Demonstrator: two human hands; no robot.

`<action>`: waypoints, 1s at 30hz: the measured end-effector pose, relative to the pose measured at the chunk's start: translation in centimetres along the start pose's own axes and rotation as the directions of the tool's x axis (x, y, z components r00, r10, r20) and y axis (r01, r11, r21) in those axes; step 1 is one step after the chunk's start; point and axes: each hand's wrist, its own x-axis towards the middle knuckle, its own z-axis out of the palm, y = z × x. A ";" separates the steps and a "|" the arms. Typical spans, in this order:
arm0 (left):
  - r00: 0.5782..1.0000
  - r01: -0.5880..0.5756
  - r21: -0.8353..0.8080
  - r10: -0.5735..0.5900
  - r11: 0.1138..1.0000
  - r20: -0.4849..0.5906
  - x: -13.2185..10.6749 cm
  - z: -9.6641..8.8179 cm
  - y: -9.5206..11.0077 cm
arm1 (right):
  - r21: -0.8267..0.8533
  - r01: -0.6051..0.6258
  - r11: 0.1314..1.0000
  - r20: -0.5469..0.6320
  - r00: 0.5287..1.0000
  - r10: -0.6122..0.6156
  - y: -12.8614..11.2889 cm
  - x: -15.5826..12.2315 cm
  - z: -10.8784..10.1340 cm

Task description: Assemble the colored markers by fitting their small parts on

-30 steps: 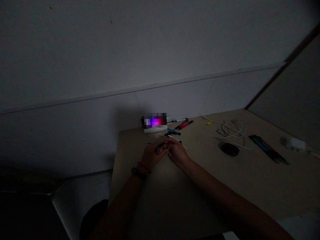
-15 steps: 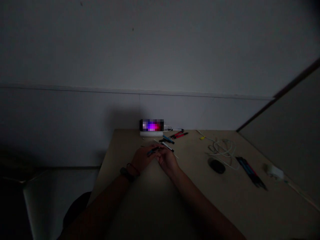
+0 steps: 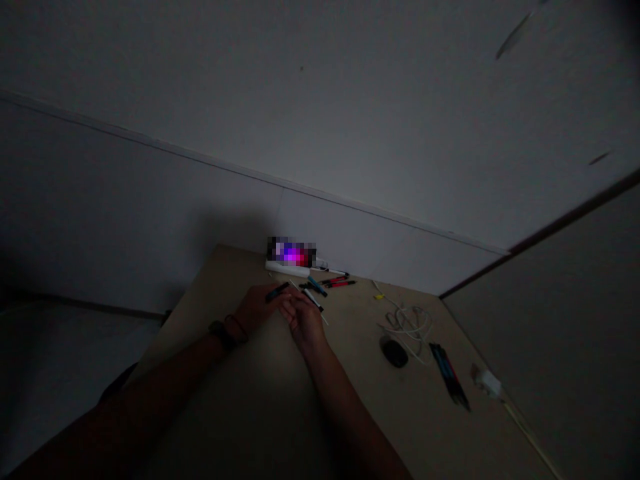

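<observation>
My left hand [image 3: 257,305], with a dark band and a cord at the wrist, is closed on a dark pen piece with a bluish part [image 3: 277,292]. My right hand [image 3: 306,321] meets it at the fingertips, its fingers curled in a pinch. Whatever lies between those right fingertips is too dark and small to make out. Just beyond the hands lie a white-and-black pen piece [image 3: 313,299], a blue pen piece [image 3: 317,287] and red-and-black pen pieces [image 3: 340,284]. A thin white stick [image 3: 325,319] pokes out beside my right hand.
A lit phone [image 3: 293,253] leans above a white block [image 3: 287,269] by the wall. On the right of the table [image 3: 270,407] are a coiled white cable [image 3: 407,323], a black mouse [image 3: 394,352], a bundle of pens [image 3: 449,375] and a white plug [image 3: 487,383]. The room is dim.
The view has tilted and shifted, so the table appears turned and further left. Both hands stay together at the fingertips, with the dark pen piece still in my left hand.
</observation>
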 end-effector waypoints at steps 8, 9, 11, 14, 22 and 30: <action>0.985 0.095 -0.075 -0.105 0.993 -0.136 1.0 -0.7 -0.3 | -0.094 0.145 0.985 -0.140 0.978 -0.157 0.1 0.4 0.1; 0.982 0.108 -0.099 -0.121 0.989 -0.146 1.1 -0.7 -0.4 | -0.118 0.183 0.976 -0.147 0.969 -0.199 -0.1 0.6 -0.1; 0.975 0.120 -0.144 -0.143 0.982 -0.167 1.2 -0.7 -0.6 | -0.181 0.275 0.944 -0.144 0.942 -0.302 -0.9 0.9 -0.7; 0.968 0.132 -0.170 -0.164 0.977 -0.192 1.3 -0.7 -0.9 | -0.302 0.409 0.861 -0.165 0.867 -0.470 -3.2 1.4 -2.4; 0.966 0.167 -0.158 -0.194 0.973 -0.173 1.6 -0.6 -1.5 | -0.263 0.368 0.892 -0.276 0.857 -0.435 -4.8 2.6 -3.5; 0.991 -0.052 0.231 0.022 0.972 0.132 0.7 -0.2 -0.7 | -0.868 0.318 0.381 0.270 0.947 -0.175 -7.6 -0.1 -3.2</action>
